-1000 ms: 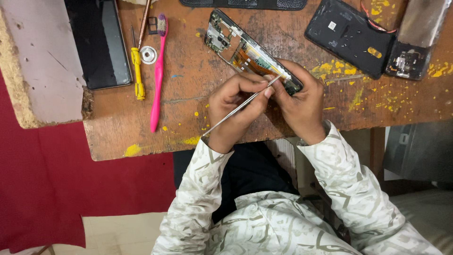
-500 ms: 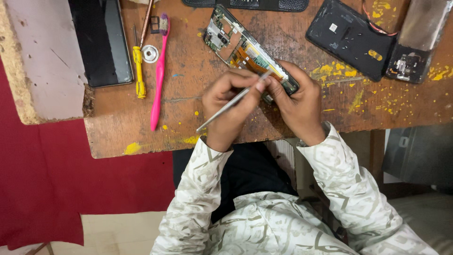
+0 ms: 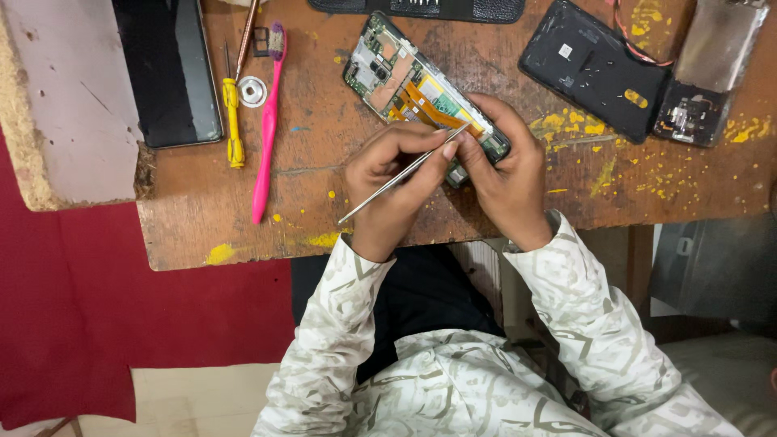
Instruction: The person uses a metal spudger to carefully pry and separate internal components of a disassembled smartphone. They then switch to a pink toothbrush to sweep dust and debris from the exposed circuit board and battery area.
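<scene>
The opened phone [image 3: 409,85] lies diagonally, its camera end pointing up-left.

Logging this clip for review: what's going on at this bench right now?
A person in a patterned cream sleeve works on an opened smartphone with exposed circuit board on a worn wooden table. The left hand holds thin metal tweezers, tip at the phone's lower end, while the right hand steadies that end. A pink toothbrush, a yellow-handled screwdriver and a black phone back cover lie nearby.
</scene>
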